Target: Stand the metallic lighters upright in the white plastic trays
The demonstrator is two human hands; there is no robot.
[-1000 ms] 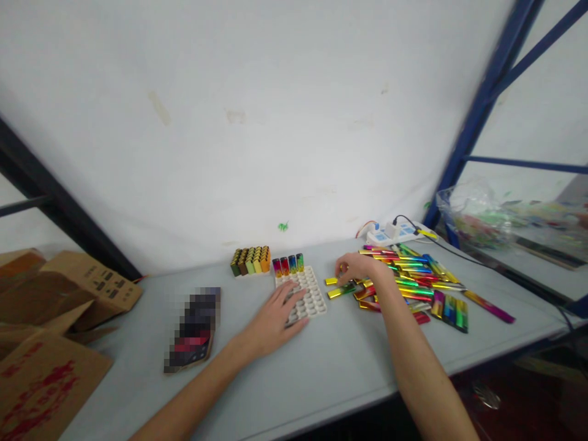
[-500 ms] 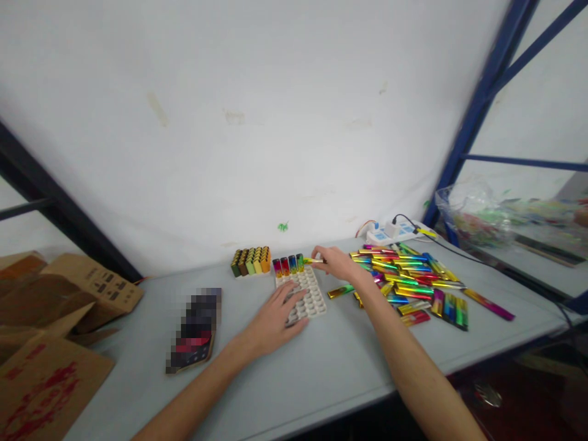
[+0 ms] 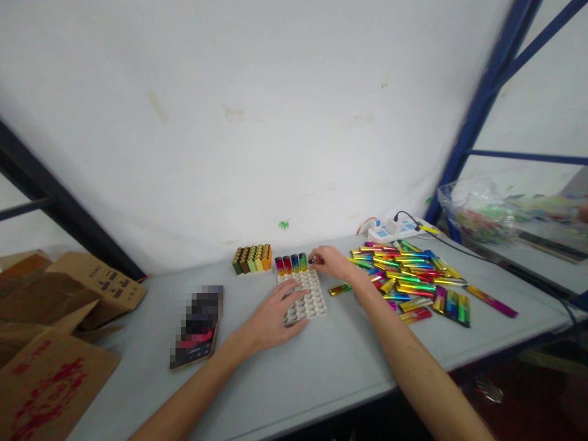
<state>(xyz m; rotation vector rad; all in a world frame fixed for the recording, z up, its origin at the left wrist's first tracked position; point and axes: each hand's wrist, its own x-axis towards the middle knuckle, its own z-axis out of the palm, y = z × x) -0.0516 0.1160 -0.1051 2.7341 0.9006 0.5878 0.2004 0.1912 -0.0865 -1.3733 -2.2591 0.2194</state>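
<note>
A white tray (image 3: 315,297) with rows of round-edged slots lies on the table. Several shiny, colour-graded lighters (image 3: 294,263) stand upright along its back row. My left hand (image 3: 275,315) lies flat over the tray's left side, fingers spread. At the back right corner my right hand (image 3: 333,262) pinches a lighter (image 3: 313,260), upright beside the standing row; its lower part is hidden by the fingers. To the right spreads a pile of metallic lighters (image 3: 399,269), with one single lighter (image 3: 340,289) lying near the tray.
A block of yellow, green and brown lighters (image 3: 252,259) stands behind the tray's left. A blurred-out phone (image 3: 197,331) lies left. Cardboard boxes (image 3: 59,380) fill the left edge. A power strip (image 3: 399,230) with cables sits by the wall, near a blue metal frame (image 3: 482,104).
The lighter in my right hand has turned from lying sideways to upright at the back row's right end. My left hand has stayed on the tray.
</note>
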